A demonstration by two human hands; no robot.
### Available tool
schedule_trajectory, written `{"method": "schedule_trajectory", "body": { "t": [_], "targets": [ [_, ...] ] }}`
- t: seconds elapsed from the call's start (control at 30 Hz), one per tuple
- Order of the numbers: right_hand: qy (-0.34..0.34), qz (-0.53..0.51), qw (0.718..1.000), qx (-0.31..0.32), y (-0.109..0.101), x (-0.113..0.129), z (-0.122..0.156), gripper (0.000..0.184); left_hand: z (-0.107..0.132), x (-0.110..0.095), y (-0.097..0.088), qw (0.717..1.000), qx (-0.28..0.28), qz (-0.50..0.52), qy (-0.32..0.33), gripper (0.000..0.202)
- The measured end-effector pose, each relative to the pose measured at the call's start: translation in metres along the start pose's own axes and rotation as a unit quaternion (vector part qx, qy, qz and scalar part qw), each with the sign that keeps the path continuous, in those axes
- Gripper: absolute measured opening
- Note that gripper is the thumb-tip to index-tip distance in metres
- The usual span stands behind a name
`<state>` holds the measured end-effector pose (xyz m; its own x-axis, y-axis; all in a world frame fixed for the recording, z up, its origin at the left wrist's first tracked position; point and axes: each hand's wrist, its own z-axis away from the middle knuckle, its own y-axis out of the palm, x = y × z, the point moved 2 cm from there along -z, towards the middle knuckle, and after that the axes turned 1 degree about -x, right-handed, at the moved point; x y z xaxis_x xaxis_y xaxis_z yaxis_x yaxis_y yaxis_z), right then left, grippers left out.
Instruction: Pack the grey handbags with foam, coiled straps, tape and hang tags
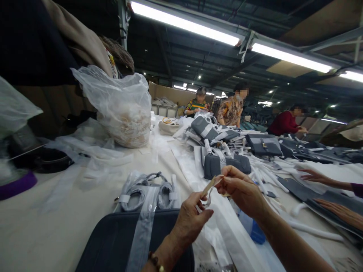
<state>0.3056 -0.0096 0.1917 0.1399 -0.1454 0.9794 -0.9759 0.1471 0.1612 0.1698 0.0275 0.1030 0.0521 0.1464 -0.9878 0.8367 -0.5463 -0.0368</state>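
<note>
My left hand [190, 213] is closed on a small tan tag [209, 187] with a pale string hanging from it. My right hand [241, 187] pinches the far end of the tag or its string; which of the two I cannot make out. Under my left forearm lies a dark blue-grey handbag [110, 238], a clear plastic strip [143, 230] running across it. Above the bag's top edge, its wrapped handles [133, 198] lie coiled on the table. A blue object [256, 231] is partly hidden behind my right forearm.
A plastic bag with tan stringy contents [127, 121] stands back left. Wrapped dark bags [227, 164] are piled ahead, with white wrapping [235, 226] strewn nearby. Another person's hands [340, 211] rest on dark pieces at right. Several people work behind the pile.
</note>
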Motion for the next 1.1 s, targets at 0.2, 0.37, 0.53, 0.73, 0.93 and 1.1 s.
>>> {"method": "schedule_trajectory", "body": {
  "t": [0.2,0.37,0.53,0.73,0.93,1.1],
  "targets": [
    [-0.008,0.001,1.0,-0.016,0.001,0.002,0.003,0.013,0.002,0.005,-0.012,0.992,0.016,0.113,-0.058,0.021],
    [-0.019,-0.07,0.997,-0.014,-0.003,-0.005,0.013,0.007,0.009,-0.002,-0.028,0.985,0.061,0.133,-0.09,0.024],
    [0.024,-0.15,0.988,-0.009,-0.008,-0.027,0.025,0.008,0.009,-0.006,-0.049,0.986,0.055,0.129,-0.094,0.024],
    [0.041,-0.213,0.974,-0.062,-0.005,-0.055,0.036,0.013,0.007,-0.015,-0.062,0.991,0.051,0.089,-0.086,0.019],
    [0.069,-0.208,0.968,-0.123,0.007,-0.092,0.053,0.017,0.007,-0.033,-0.072,0.999,0.022,-0.031,-0.015,0.02],
    [0.086,-0.201,0.967,-0.134,0.014,-0.118,0.068,0.015,0.002,-0.045,-0.075,0.996,0.036,-0.047,-0.064,0.019]
  ]
}}
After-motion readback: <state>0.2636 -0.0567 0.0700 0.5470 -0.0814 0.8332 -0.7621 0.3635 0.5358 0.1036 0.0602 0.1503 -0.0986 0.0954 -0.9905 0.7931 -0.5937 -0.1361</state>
